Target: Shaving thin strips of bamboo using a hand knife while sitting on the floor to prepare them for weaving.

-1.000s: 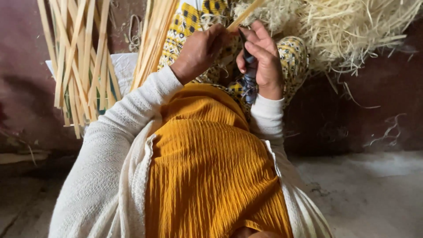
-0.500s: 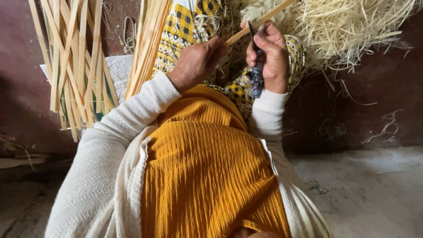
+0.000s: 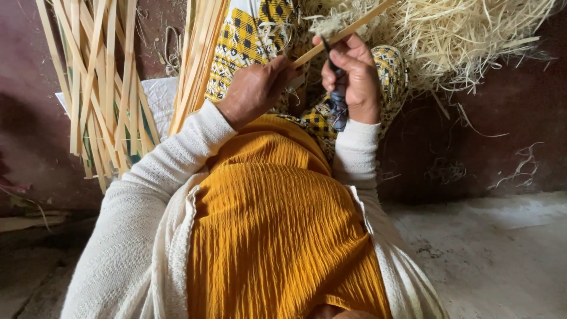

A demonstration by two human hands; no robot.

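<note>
L hand pinches thin pale bamboo strip steady; R hand, just beside, fists dark-handled knife onto it for shaving.

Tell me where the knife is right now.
In the head view the knife sits upper centre, gripped in the right hand, its blade against the thin bamboo strip that the left hand holds, just below the heap of pale shavings.

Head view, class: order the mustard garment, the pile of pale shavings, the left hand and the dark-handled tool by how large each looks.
1. Mustard garment, though nearest the camera.
2. Pile of pale shavings.
3. Left hand.
4. Dark-handled tool, mostly hidden in the right hand.
</note>
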